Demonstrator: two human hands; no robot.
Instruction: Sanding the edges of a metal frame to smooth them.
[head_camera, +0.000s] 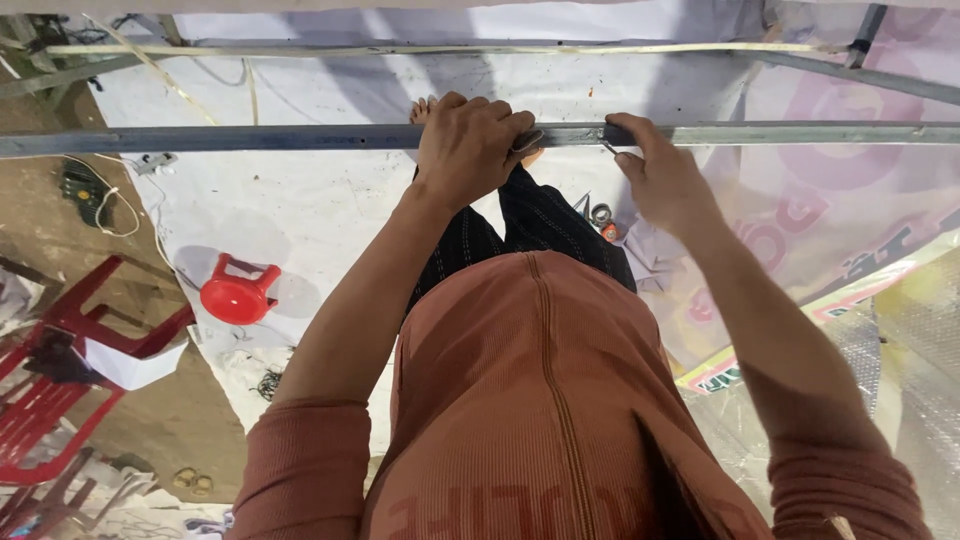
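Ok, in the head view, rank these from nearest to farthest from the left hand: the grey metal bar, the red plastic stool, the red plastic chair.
1. Grey metal bar: gripped by the left hand.
2. Red plastic stool: lower left, on the white sheet.
3. Red plastic chair: far left edge, beyond the stool.

Metal bar (300, 138): dull grey. Stool (238, 292): bright red. Plastic chair (50, 385): red. Floor sheet (300, 210): white. Ribbed top (540, 400): rust-brown. Trousers (545, 225): dark, fine pinstripe. Banner (800, 220): pale pink, pink lettering.
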